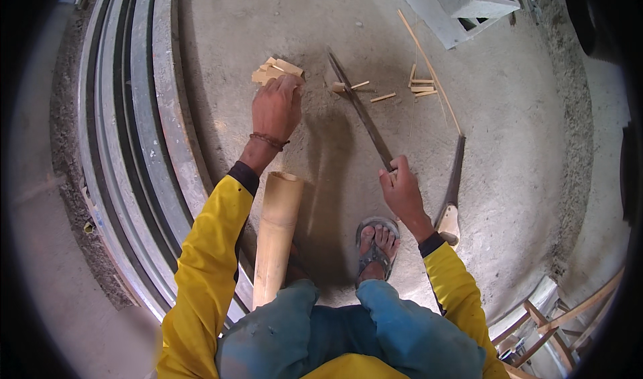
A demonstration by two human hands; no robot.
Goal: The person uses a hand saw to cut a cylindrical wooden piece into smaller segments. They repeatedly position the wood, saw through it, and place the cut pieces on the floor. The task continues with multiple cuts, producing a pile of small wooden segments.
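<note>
My right hand is wrapped round the grip of a machete, its long dark blade slanting away to the upper left. A small bamboo block and a thin stick lie at the blade, near its far end. My left hand is bent over a small heap of cut bamboo pieces. Its fingers look bunched together, and whatever is in them is hidden. Closer to me, a thick bamboo tube leans by my left leg, its cut end upward.
Long grey metal beams run along the left. On the right lies a handsaw with a wooden handle, near a long thin bamboo strip and several short sticks. A hollow block stands far right; wooden framing is near right.
</note>
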